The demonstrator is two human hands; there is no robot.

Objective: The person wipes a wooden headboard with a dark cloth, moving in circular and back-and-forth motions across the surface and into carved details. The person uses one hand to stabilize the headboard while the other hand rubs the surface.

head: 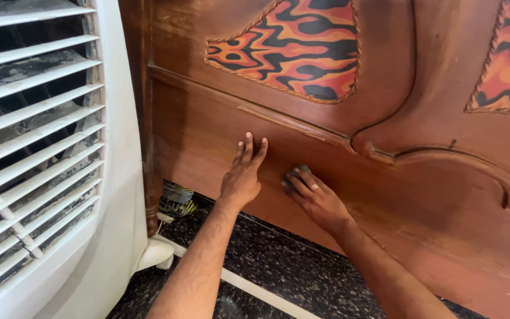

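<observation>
Both hands are on the lower face of a carved wooden panel (337, 177), centre of frame.

Left hand (242, 177): fingers straight and close together, pointing up, tips pressed flat on the wood. Holding nothing.

Right hand (317, 198): just right of the left and slightly lower, close beside it but not touching. Fingers curled over a small dark pad (295, 174) and pressing it against the panel. Only its top edge shows above the knuckles, so it may be a sanding pad or a folded cloth, hard to say which.

Key relation: the pad sits under the right fingers, a little right of and below the left fingertips. The flat band of panel it rests on has its long axis running from upper left down to lower right across the frame, parallel to the raised moulding (302, 127) just above both hands. The right hand is the one on the pad.

Around: white air cooler (48, 147) with slatted grille fills the left of frame. Orange-and-black patterned inlay (290, 47) at top centre. Dark speckled floor (278, 266) along the bottom.

Containers: none in view. A small yellow-and-black bundle (177, 199) sits on the floor between cooler and panel.
</observation>
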